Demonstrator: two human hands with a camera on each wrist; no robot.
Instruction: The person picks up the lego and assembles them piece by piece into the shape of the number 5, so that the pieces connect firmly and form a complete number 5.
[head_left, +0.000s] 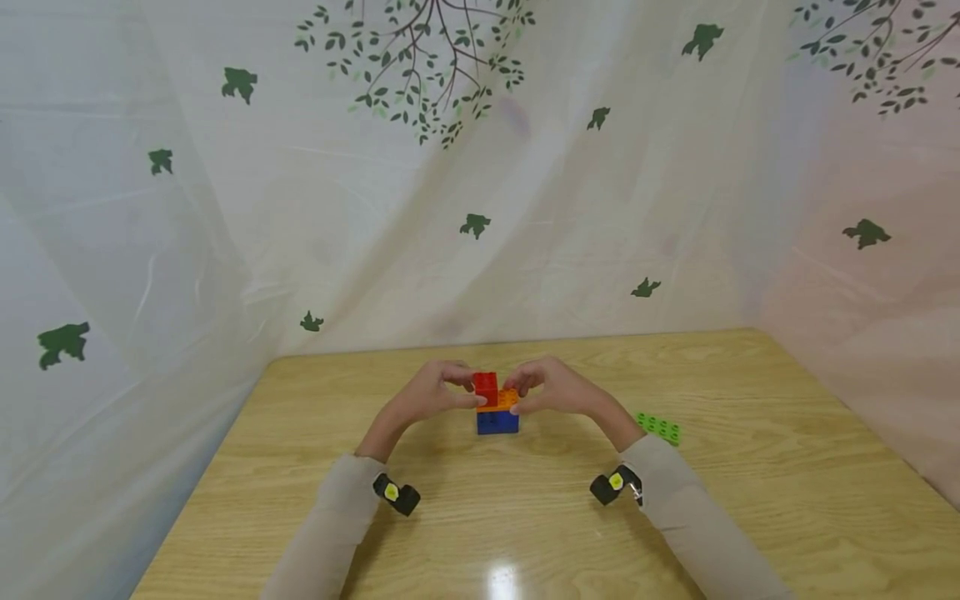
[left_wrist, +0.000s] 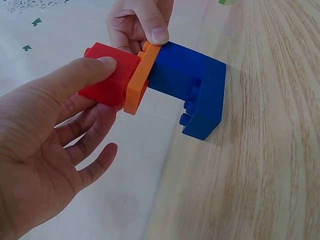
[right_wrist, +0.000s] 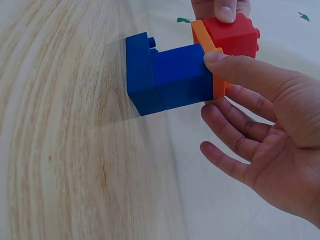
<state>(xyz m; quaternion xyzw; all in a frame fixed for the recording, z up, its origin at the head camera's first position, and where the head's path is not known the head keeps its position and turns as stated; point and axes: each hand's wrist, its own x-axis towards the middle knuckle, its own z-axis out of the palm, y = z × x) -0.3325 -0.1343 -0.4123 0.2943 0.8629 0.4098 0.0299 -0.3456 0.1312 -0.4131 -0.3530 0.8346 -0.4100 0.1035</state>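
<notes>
A small stack of toy building bricks stands on the table in front of me. At its bottom is a long blue brick (right_wrist: pixel 141 82), with a square blue brick (right_wrist: pixel 181 75) on its right end. A thin orange brick (left_wrist: pixel 141 82) lies across the top. On the orange brick's left end sits a red brick (left_wrist: pixel 112 70), pinched between the thumb and fingers of my left hand (head_left: pixel 429 393). My right hand (head_left: pixel 561 389) pinches the orange brick's right end, its thumb also at the square blue brick's edge. Some fingertips are hidden behind the bricks.
A flat green brick (head_left: pixel 658 428) with studs lies on the wooden table (head_left: pixel 480 517), just beyond my right forearm. Behind the table hangs a pale curtain (head_left: pixel 375 250) with leaf and bird prints. A small camera (head_left: pixel 617 483) is strapped to my right wrist.
</notes>
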